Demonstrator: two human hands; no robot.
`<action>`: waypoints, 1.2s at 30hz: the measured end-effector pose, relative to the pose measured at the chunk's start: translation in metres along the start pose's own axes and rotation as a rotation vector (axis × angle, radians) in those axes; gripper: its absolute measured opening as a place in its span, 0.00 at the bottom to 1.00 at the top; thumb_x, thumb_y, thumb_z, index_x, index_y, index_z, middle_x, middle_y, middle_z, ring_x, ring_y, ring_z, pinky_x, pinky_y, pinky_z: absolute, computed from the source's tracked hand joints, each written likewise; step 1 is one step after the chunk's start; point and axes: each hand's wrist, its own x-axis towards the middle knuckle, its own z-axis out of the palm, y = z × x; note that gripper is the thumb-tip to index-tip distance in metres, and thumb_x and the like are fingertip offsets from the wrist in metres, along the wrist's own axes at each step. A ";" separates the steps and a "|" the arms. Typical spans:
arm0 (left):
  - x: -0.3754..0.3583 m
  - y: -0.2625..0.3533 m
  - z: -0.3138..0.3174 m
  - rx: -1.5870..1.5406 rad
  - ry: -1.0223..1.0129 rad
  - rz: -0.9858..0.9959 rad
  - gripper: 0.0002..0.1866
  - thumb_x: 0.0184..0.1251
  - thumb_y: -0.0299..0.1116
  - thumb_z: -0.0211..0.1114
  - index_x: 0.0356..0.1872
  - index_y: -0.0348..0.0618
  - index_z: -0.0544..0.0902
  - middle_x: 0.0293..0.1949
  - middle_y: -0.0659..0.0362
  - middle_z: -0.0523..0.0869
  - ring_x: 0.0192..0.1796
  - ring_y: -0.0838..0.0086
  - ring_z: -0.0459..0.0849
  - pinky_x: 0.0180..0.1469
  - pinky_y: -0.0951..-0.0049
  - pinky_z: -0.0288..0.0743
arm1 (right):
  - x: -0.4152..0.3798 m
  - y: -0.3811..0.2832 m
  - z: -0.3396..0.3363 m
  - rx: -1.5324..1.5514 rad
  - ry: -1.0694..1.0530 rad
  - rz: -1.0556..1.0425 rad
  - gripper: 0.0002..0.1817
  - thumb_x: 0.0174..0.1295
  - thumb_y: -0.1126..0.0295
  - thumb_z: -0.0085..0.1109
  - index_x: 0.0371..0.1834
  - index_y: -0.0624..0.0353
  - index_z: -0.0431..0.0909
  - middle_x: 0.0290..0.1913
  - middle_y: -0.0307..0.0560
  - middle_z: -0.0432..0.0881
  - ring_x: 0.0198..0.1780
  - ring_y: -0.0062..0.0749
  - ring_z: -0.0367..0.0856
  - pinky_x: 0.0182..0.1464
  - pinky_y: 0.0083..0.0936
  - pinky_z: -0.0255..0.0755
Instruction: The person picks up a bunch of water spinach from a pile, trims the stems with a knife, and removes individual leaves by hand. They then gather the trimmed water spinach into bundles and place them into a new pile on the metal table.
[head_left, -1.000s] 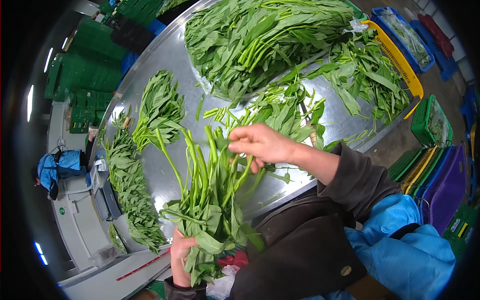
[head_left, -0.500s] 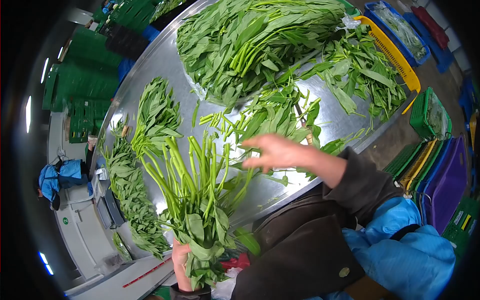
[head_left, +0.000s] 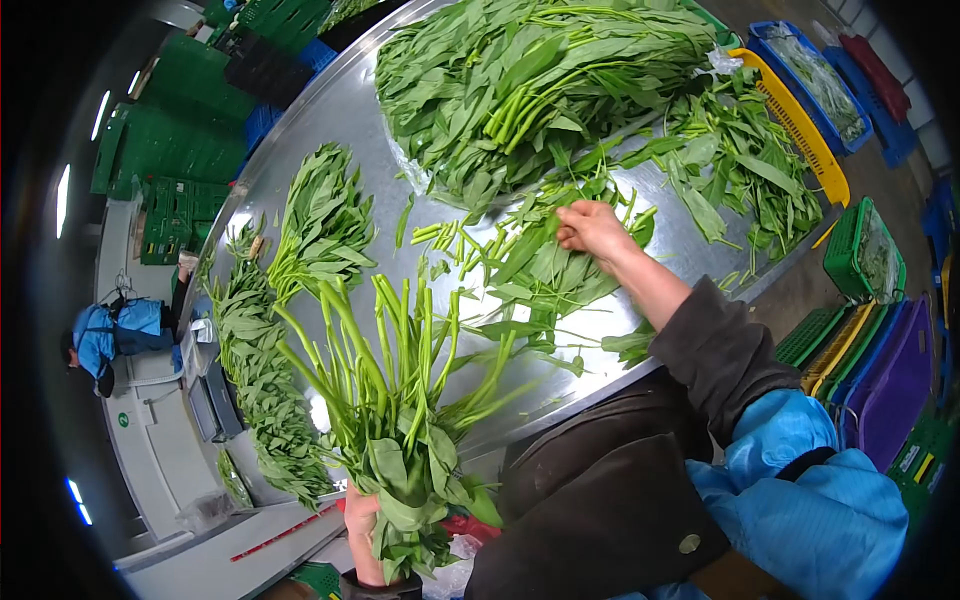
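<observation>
My left hand [head_left: 362,515] is closed around the lower, leafy part of a bunch of leafy green vegetable stalks [head_left: 405,440], its bare cut stems pointing up and away from me. My right hand [head_left: 595,232] reaches over the table, fingers curled together above loose leaves and stem pieces [head_left: 540,262]. What those fingers hold, if anything, cannot be made out. Short cut stem ends [head_left: 450,240] lie left of it. Beyond the hand rises a large heap of the same greens [head_left: 540,90] on a plastic sheet.
The metal table [head_left: 400,30] carries a tied-looking bunch [head_left: 318,215] and a row of bunches [head_left: 262,390] on the left. Loose greens [head_left: 750,160] lie by a yellow crate [head_left: 800,125]. Coloured crates [head_left: 880,360] stand at right. A person in blue [head_left: 125,330] is at far left.
My right hand has moved away from the stems of the held bunch, forward and right over the loose leaves, and its spread fingers have curled. My left hand keeps its hold.
</observation>
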 end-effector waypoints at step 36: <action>0.014 0.021 0.036 0.161 -0.202 -0.089 0.34 0.40 0.18 0.77 0.56 0.34 0.77 0.48 0.57 0.85 0.47 0.72 0.84 0.54 0.69 0.77 | -0.128 -0.095 0.099 -0.823 -0.458 -0.983 0.08 0.60 0.73 0.60 0.42 0.58 0.85 0.27 0.48 0.84 0.28 0.46 0.82 0.35 0.36 0.77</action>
